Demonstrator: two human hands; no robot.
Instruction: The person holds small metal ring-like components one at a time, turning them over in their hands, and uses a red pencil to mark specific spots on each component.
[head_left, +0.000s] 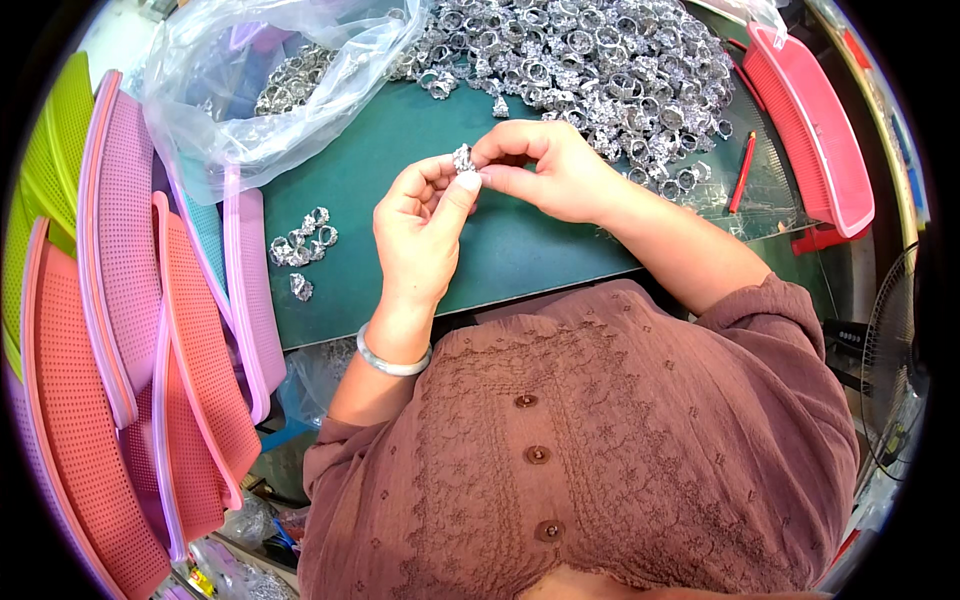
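Note:
Between my fingers, above the green tabletop [540, 240], is a silver ring [463, 158] with a bumpy ornate face. My left hand [420, 215] pinches it from the left, thumb on top. The thumb and forefinger of my right hand [545, 168] close on its right side; whether something tiny sits between those fingertips is hidden. A big heap of similar silver rings [590, 65] covers the far side of the table. Left of my left hand lies a small group of rings [303, 240], with one single ring [301, 287] just nearer to me.
A clear plastic bag [290, 135] holding more rings stands at the far left. Nested plastic baskets [130, 250] in several colours crowd the left edge. On the right are a red pen-like tool [743, 172], a pink basket [810, 130] and a fan [890, 320].

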